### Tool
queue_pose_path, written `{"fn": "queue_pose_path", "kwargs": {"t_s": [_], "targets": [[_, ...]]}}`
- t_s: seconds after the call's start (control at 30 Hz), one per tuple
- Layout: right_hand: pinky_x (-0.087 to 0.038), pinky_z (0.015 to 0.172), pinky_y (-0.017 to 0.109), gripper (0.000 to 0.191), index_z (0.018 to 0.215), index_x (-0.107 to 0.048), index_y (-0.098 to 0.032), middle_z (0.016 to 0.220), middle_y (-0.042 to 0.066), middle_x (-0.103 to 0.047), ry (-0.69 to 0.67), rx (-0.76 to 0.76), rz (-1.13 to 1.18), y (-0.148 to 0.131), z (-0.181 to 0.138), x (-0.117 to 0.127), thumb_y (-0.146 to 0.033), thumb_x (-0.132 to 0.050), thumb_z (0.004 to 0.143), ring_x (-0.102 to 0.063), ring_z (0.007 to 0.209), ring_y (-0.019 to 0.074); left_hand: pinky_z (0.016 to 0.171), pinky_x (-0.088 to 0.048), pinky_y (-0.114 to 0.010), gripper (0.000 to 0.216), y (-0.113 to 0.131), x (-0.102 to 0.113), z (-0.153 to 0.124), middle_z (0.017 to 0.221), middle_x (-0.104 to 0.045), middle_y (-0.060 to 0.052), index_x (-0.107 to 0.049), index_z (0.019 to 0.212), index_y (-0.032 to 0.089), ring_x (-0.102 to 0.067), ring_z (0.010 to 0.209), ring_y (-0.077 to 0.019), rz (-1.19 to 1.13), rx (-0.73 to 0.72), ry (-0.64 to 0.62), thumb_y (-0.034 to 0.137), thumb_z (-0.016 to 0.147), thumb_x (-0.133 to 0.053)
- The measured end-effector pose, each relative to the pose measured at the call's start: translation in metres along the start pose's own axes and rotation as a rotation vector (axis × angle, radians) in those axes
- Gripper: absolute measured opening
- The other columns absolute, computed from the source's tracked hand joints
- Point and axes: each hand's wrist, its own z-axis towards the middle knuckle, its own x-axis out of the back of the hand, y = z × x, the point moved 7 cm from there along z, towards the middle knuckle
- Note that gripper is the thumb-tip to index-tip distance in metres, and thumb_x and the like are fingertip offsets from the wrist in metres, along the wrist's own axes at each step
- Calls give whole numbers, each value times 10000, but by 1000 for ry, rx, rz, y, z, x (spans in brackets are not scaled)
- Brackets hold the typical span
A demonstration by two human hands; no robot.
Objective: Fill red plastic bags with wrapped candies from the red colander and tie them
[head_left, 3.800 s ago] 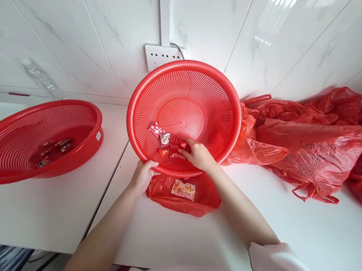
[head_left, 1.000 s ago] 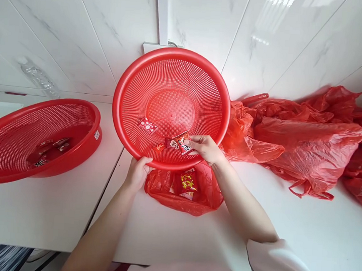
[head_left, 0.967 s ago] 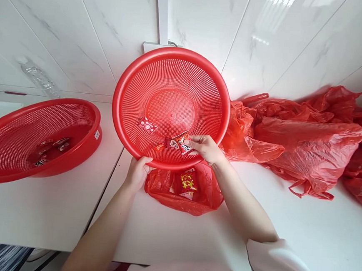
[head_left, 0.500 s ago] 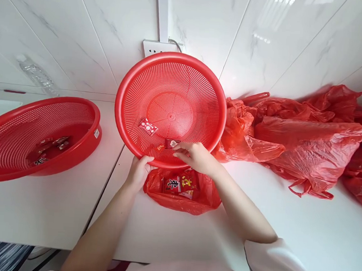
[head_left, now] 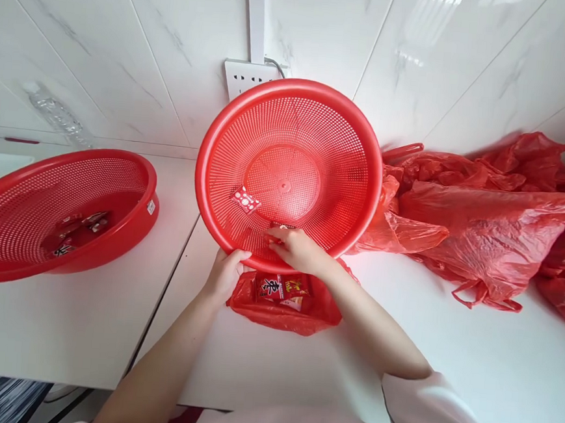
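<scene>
My left hand (head_left: pixel 227 273) grips the lower rim of a red perforated basket (head_left: pixel 318 129), holding it tilted up toward me. My right hand (head_left: pixel 295 249) reaches over the rim into the basket's low side, fingers closed round a small candy packet (head_left: pixel 281 226) that is mostly hidden. One white-dotted red candy (head_left: pixel 245 199) lies on the basket's mesh to the left. Below the rim an open red plastic bag (head_left: pixel 279 309) rests on the counter with several red snack packets (head_left: pixel 281 286) in it.
A second red basket (head_left: pixel 24 263) with several candies stands on the counter at the left. Crumpled red plastic bags (head_left: pixel 482 214) are heaped at the right against the tiled wall. A wall socket (head_left: pixel 247 75) sits behind the held basket. The counter's front edge runs near me.
The packets my right hand held a second ago now lie in the bag below. My hand has gone back into the basket, which has shifted a little to the right.
</scene>
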Motion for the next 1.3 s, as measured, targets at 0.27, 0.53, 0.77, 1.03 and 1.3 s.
{"fn": "queue_pose_path", "kwargs": {"t_s": [0.27,0.53,0.77,1.03,1.3], "targets": [[-541,883,311,403,1130,-681,-182,1069,63,-710,-17,-197,942,24,0,16,-298,-742,748,-680,917,147,763,-578,-361,318,21,24,11,1098,-682,-80,-625,1035,180,-654,1009,-259,-8,-119,120,143,719,-610],[-545,888,310,364,1056,-704,-172,999,46,-719,78,-182,904,20,-4,36,-320,-768,730,-679,875,135,797,-573,-370,364,31,34,13,1146,-668,-86,-630,1093,207,-635,1049,-257,9,-150,150,177,731,-612],[-533,723,275,310,959,-711,-137,841,40,-710,21,-163,691,10,-10,41,-371,-746,757,-643,726,120,793,-567,-366,278,28,36,13,1091,-678,-61,-656,1008,200,-650,980,-227,-1,-144,159,170,734,-619],[-545,807,318,421,999,-730,-151,925,70,-734,-215,-174,395,-9,-23,40,-515,-549,888,-679,858,170,773,-576,-364,353,29,33,13,1118,-671,-70,-639,1098,206,-647,968,-222,-1,-156,137,157,750,-606],[-540,833,332,277,1044,-657,-155,991,79,-702,91,-36,169,-1,-9,42,-358,-501,939,-676,886,163,763,-581,-364,390,24,19,9,1152,-669,-86,-618,1122,192,-645,1041,-267,2,-121,97,146,736,-596]]}}
